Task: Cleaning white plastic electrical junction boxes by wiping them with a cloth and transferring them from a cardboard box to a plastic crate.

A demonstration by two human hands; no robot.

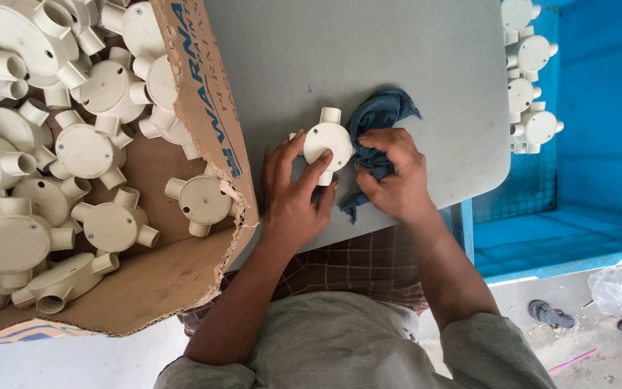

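Near the middle of the frame, on the grey counter [368, 50], lies a cream plastic round junction box with short pipe stubs [328, 141]. The left hand [293, 189] is pressed over its lower left edge, fingers spread, the forefinger lying across the face of the box, so this grip is clamped on the box against the counter. Just to the right, the right hand [391, 173] has its fingers bunched together around a crumpled dark blue cloth [377, 119], which touches the right side of the box and trails up and down from the fist.

Left of the hands, filling the left side of the frame, stands a torn brown cardboard carton [203, 108] heaped with many more cream junction boxes [88, 151] of the same kind. At the upper right, a short column of the same cream boxes [530, 86] sits at the counter's far edge beside a blue plastic crate [599, 108]. Down in the lower right corner, on the pale floor [599, 346], lie dark sandals [550, 314].
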